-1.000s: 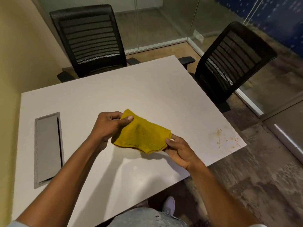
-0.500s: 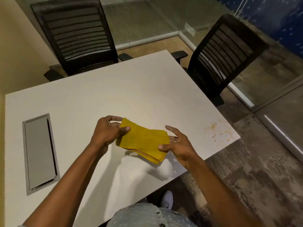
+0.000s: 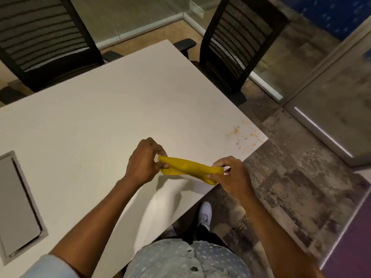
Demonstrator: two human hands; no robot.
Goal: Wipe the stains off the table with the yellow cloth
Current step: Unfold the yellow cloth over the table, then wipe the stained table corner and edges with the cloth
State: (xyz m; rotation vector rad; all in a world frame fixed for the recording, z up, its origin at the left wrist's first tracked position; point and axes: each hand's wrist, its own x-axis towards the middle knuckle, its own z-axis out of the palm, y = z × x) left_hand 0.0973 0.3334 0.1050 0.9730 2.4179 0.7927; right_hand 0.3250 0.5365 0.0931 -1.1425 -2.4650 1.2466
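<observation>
Both-handed, L hand (image 3: 143, 165) & R hand (image 3: 230, 173) pinch yellow cloth (image 3: 188, 167) above table (image 3: 100, 117), stains (image 3: 244, 137) unwiped.

The person wears a light blue shirt (image 3: 176, 259) with pale dots and dark buttons (image 3: 189, 251), dark trousers (image 3: 202, 234) and a white shoe (image 3: 205, 214)

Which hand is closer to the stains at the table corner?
Right. The right hand pinches one end of the yellow cloth, just short of the stains. The left hand pinches the other end, farther away.
</observation>
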